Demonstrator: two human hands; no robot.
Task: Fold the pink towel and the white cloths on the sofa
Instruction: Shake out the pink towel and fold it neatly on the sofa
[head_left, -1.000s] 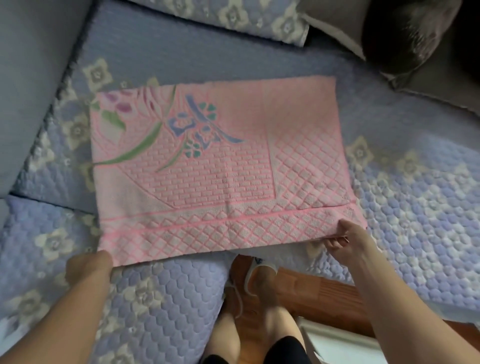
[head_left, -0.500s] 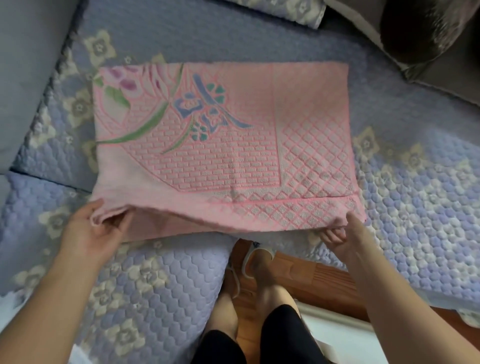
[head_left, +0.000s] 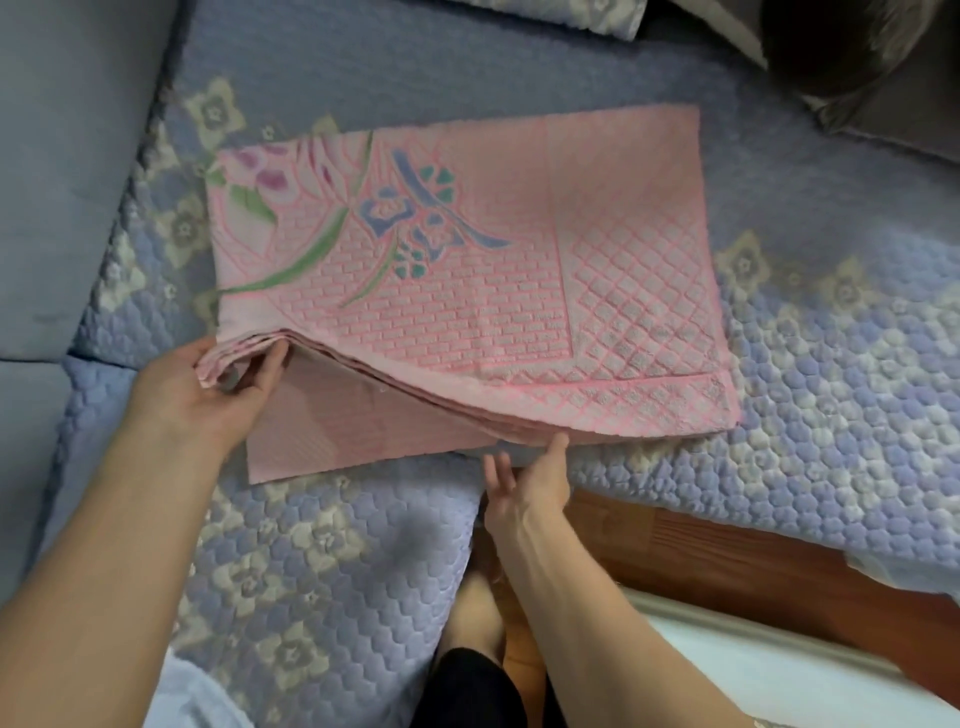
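Lying in left grip (head_left: 208, 384) (pinched): pink towel (head_left: 467, 270)

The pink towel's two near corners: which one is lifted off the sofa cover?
The near-left corner of the pink towel, where the left hand grips the bunched layers. The near-right corner lies flat; the right hand only touches the front edge.

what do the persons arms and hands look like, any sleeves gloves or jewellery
Both forearms are bare up to the frame edge, with no sleeves in view. The left hand and right hand wear no gloves, and no rings, watch or bracelets show.
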